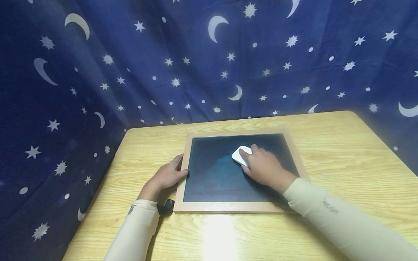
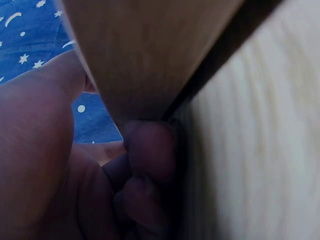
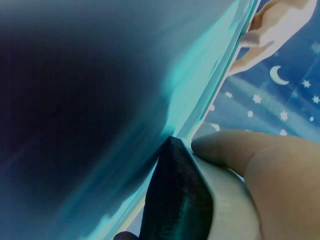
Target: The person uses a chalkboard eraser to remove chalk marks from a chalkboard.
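A small chalkboard (image 1: 209,181) in a light wooden frame lies on the table, with faint teal smears across its dark surface. My right hand (image 1: 265,166) grips a white eraser (image 1: 241,155) on the board, right of its middle. In the right wrist view, the dark underside of the eraser (image 3: 175,200) meets the board beside a teal smear. At the board's left side, my left hand (image 1: 168,175) holds the wooden frame (image 2: 145,50), the thumb over its top. Curled fingers (image 2: 152,150) press against the frame's side edge in the left wrist view.
The wood-grain table (image 1: 343,156) extends around the board on all sides. A dark blue curtain (image 1: 196,47) with moons and stars hangs behind and to the left. A black strap (image 1: 166,207) on the left wrist sits near the frame's lower left corner.
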`<state>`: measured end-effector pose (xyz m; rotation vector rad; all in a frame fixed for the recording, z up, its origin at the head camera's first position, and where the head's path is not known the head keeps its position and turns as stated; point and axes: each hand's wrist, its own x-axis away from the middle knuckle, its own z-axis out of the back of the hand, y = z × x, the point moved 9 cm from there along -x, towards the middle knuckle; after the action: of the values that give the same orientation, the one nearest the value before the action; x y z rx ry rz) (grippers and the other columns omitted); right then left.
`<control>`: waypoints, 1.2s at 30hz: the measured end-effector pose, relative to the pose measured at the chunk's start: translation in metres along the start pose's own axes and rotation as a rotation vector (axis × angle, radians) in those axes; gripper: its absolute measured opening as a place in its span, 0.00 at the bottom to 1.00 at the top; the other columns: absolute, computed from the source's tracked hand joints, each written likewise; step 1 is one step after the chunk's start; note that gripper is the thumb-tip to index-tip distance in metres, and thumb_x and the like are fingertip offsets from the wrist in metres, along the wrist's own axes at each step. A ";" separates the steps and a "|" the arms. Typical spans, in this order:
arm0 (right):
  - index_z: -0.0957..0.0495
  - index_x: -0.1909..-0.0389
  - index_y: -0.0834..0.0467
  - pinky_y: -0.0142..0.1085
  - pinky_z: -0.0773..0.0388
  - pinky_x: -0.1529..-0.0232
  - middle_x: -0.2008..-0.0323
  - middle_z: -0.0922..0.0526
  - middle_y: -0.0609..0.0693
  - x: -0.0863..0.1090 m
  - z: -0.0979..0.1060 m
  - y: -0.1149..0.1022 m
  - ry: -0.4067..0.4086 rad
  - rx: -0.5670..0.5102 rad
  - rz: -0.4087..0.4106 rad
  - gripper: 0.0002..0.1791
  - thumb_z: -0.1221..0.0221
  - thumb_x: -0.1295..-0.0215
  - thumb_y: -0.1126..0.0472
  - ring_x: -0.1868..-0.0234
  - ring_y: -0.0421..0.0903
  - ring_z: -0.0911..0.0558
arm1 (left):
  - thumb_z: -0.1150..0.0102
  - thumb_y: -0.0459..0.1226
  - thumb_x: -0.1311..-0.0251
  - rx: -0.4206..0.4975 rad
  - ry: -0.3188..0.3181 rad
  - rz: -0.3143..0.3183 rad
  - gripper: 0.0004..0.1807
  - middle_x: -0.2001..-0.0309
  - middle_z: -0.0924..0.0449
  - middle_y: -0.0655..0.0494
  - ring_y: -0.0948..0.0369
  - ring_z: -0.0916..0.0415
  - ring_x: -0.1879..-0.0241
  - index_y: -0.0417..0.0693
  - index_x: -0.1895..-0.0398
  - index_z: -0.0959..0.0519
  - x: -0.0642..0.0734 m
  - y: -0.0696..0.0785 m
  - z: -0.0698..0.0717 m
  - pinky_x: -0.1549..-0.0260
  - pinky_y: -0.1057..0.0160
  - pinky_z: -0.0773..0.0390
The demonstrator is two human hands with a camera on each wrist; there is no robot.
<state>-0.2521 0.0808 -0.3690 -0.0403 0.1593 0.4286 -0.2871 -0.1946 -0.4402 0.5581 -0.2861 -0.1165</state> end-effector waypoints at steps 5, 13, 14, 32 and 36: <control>0.24 0.35 0.56 0.50 0.20 0.72 0.59 0.21 0.66 -0.003 -0.001 -0.018 -0.013 0.011 0.027 0.30 0.36 0.36 0.49 0.70 0.57 0.19 | 0.47 0.53 0.37 -0.002 -0.004 -0.003 0.43 0.42 0.20 0.42 0.55 0.19 0.63 0.56 0.20 0.48 -0.001 0.002 -0.001 0.48 0.47 0.23; 0.25 0.35 0.55 0.48 0.21 0.74 0.59 0.21 0.65 -0.008 -0.001 -0.040 -0.002 0.010 0.085 0.30 0.35 0.36 0.49 0.71 0.56 0.20 | 0.47 0.53 0.37 -0.015 -0.006 -0.003 0.43 0.36 0.23 0.41 0.51 0.20 0.55 0.56 0.20 0.48 0.001 0.006 -0.001 0.44 0.45 0.25; 0.25 0.35 0.55 0.49 0.21 0.74 0.58 0.21 0.65 -0.008 -0.001 -0.041 -0.004 0.008 0.084 0.30 0.36 0.36 0.49 0.70 0.57 0.19 | 0.47 0.53 0.37 -0.017 -0.005 -0.004 0.43 0.36 0.24 0.41 0.51 0.20 0.54 0.56 0.20 0.48 0.001 0.006 -0.001 0.44 0.45 0.25; 0.24 0.36 0.54 0.50 0.23 0.77 0.64 0.22 0.64 -0.005 -0.004 -0.006 0.024 -0.002 0.004 0.29 0.35 0.37 0.49 0.73 0.56 0.21 | 0.47 0.53 0.36 -0.013 -0.008 -0.002 0.43 0.38 0.22 0.42 0.52 0.19 0.57 0.56 0.20 0.48 0.002 0.004 0.000 0.45 0.45 0.24; 0.24 0.37 0.55 0.52 0.23 0.77 0.64 0.22 0.65 -0.003 -0.003 0.014 0.024 0.001 -0.036 0.29 0.35 0.38 0.51 0.73 0.59 0.20 | 0.48 0.53 0.36 -0.018 -0.004 0.001 0.43 0.36 0.23 0.41 0.50 0.19 0.52 0.55 0.20 0.49 0.002 0.003 0.001 0.43 0.43 0.25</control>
<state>-0.2609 0.0920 -0.3716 -0.0478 0.1825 0.3924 -0.2852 -0.1935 -0.4374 0.5401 -0.2884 -0.1194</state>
